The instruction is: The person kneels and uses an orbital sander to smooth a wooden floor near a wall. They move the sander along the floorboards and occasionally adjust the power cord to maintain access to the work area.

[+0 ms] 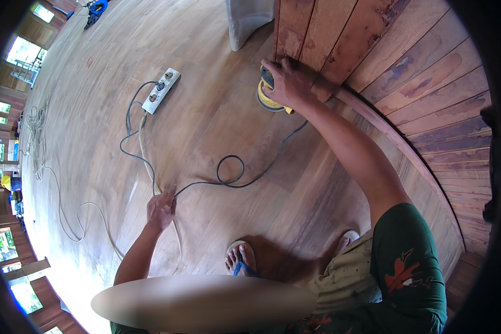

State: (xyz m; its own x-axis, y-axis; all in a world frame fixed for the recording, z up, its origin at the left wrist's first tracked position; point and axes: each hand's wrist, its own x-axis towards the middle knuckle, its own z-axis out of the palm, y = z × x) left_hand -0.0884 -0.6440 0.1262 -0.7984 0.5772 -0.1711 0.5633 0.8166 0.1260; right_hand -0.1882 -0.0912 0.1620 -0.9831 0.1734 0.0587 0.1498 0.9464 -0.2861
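My right hand [288,84] is wrapped over the top of a yellow and black electric sander [268,99], which stands at the foot of the wooden wall. A black cord [245,183] comes from near the sander, makes one loop on the floor and leads to my left hand [161,209]. The fingers of that hand are closed on the cord, in front of me and to the left. From there the cord continues to a white power strip [161,92], where its plug sits in a socket. The sander's underside is hidden.
A wall of reddish boards [406,72] rises on the right, with patchy stain. A white draped thing [250,22] stands at the far edge. Pale extension cable [36,125] lies tangled at left. My sandalled feet [240,257] are on the plank floor [206,111].
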